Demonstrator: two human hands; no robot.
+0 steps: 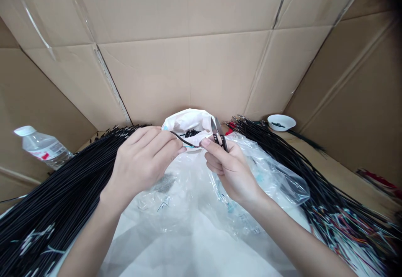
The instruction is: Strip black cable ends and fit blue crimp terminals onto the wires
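Note:
My left hand [143,162] is closed in a pinch on a thin black cable [181,139], held over clear plastic bags [188,193]. My right hand [230,168] is closed around small thread snips [219,132], whose blades point up and away. Its thumb and forefinger touch the cable's free end near the left fingertips. Behind the hands stands a white plastic bag [188,121] with small black bits inside.
A thick bundle of black cables [59,193] lies on the left. Another cable bundle [314,176] with coloured wire ends lies on the right. A water bottle [40,147] lies at far left, a small white bowl [282,122] at back right. Cardboard walls [201,59] enclose the space.

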